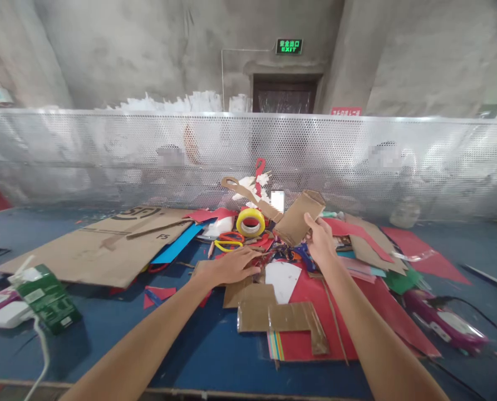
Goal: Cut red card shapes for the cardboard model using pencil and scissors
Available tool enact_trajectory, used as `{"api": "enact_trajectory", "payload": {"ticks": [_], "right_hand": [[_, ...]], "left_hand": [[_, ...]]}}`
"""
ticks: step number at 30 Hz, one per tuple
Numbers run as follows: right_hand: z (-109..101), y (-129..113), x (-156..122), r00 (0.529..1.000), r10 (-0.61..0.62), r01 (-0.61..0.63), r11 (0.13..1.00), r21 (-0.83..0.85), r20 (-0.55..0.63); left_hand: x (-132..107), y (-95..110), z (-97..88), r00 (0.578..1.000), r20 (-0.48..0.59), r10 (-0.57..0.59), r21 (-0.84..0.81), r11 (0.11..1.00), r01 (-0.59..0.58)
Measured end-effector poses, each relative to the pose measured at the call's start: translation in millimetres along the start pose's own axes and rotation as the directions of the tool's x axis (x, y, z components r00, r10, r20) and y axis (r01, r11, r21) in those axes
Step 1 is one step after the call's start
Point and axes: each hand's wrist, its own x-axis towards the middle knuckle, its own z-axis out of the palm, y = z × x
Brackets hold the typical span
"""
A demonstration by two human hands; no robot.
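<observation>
The right hand pinches a cardboard piece just right of the tape roll, the left hand lies flat and open near that roll; so shallow a pinch could let the piece slip

Hands in view: two, left hand and right hand.
Large flattened cardboard sheet: one.
Cardboard piece held off the pile: one.
Yellow tape roll: one.
Yellow-handled scissors: one pair.
Green carton: one.
White paper triangle: one.
Blue paper sheet: one.
Smaller cardboard offcuts and red paper sheets: overlapped, no sure count.
</observation>
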Motion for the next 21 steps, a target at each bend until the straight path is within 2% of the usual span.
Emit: {"api": "enact_trajectory", "payload": {"ticks": [3, 8, 9, 12, 14, 19, 21], "right_hand": [[1.9, -0.8, -1.4, 1.0, -0.009, 0.009, 1.0, -0.016, 0.007], [3.0, -1.9, -1.7, 1.0, 0.001, -0.001, 1.0, -0.022, 0.014], [2.9, -2.1, -1.7, 1.0, 0.001, -0.001, 1.0, -0.026, 0.017], [2.3, -2.3, -1.8, 1.0, -0.002, 0.004, 0.999, -0.049, 0.03], [1.9, -1.8, -2.1, 0.999, -0.002, 0.005, 0.998, -0.067, 0.044], [2.6, 0.9, -2.7, 0.995, -0.031, 0.042, 0.992, -0.121, 0.094], [3.0, 2.2, -2.4, 0.993, -0.038, 0.053, 0.989, -0.137, 0.108]], "left_hand": [[-5.7, -1.1, -8.6, 0.997, 0.043, -0.058, -0.047, 0.997, 0.06], [-16.9, -17.5, -38.2, 0.964, -0.021, -0.265, -0.113, 0.959, 0.261], [-21.0, -22.5, -44.4, 0.959, 0.015, -0.284, -0.137, 0.949, 0.284], [-33.2, -36.4, -56.8, 0.932, 0.214, -0.292, -0.171, 0.928, 0.33], [-38.0, -42.7, -58.5, 0.909, 0.274, -0.316, -0.175, 0.912, 0.37], [-37.5, -45.4, -54.2, 0.878, 0.31, -0.364, -0.051, 0.916, 0.398], [-36.8, -44.4, -55.2, 0.87, 0.33, -0.367, -0.052, 0.913, 0.405]]}}
